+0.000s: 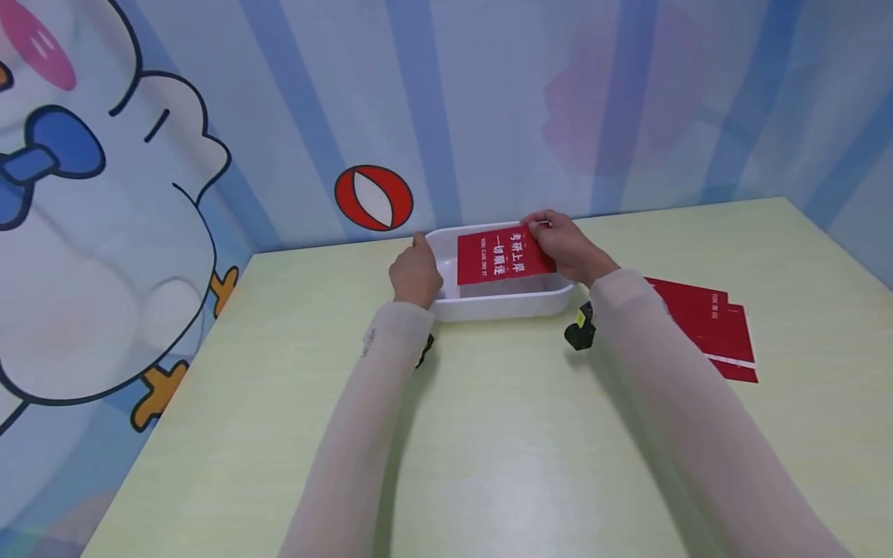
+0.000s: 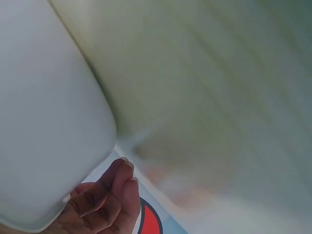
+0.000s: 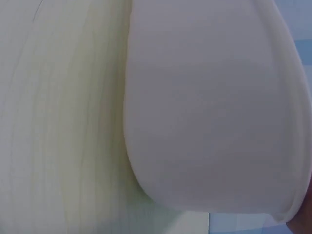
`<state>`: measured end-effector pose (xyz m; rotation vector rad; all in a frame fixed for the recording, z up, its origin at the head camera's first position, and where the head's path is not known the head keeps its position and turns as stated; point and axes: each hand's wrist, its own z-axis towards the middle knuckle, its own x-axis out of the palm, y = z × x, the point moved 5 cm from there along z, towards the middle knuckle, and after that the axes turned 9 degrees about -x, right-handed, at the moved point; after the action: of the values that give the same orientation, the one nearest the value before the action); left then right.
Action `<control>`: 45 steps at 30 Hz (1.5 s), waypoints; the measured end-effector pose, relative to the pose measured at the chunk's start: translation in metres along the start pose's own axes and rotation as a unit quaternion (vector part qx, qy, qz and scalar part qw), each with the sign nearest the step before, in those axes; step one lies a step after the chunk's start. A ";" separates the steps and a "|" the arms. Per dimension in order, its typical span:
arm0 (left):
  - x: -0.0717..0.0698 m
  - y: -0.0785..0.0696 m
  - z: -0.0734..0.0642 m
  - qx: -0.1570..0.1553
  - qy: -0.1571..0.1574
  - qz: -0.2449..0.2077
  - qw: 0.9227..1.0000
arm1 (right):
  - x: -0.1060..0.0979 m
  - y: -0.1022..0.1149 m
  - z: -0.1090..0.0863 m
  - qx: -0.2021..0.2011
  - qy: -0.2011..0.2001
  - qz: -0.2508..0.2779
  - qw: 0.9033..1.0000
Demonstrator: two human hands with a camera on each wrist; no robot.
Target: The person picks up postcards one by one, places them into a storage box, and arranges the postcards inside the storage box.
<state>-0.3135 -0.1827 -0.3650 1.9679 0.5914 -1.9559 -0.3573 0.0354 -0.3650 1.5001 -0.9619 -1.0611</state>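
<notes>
A white plastic bin (image 1: 498,308) with rounded corners stands on the table against the wall. My left hand (image 1: 415,273) grips the rim at its left end; in the left wrist view, curled fingers (image 2: 109,200) show beside the bin's corner. Over the bin's right part, my right hand (image 1: 568,246) pinches a red card (image 1: 470,260) printed with white characters and "YOU CAN DO IT". The card slants across the bin's opening and hides part of its inside. In the right wrist view the bin's outer wall (image 3: 209,107) covers nearly everything, with a sliver of hand at the edge.
More red cards (image 1: 705,314) lie overlapping on the table to the right, partly behind my right sleeve (image 1: 670,372). The pale wood-grain table (image 1: 488,434) meets a blue striped wall (image 1: 488,101) with cartoon prints behind the bin. A black wrist device (image 1: 580,333) hangs under my right wrist.
</notes>
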 end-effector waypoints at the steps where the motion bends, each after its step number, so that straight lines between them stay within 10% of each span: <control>1: 0.001 0.000 0.001 -0.001 0.001 0.000 1.000 | 0.001 -0.001 0.000 0.002 0.001 -0.008 1.000; 45: -0.003 -0.001 0.003 -0.008 -0.011 -0.011 1.000 | 0.010 0.001 0.002 -0.039 0.050 -0.167 0.984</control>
<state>-0.3168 -0.1835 -0.3619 1.9352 0.6255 -1.9771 -0.3567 0.0252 -0.3652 1.6694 -0.6027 -1.2322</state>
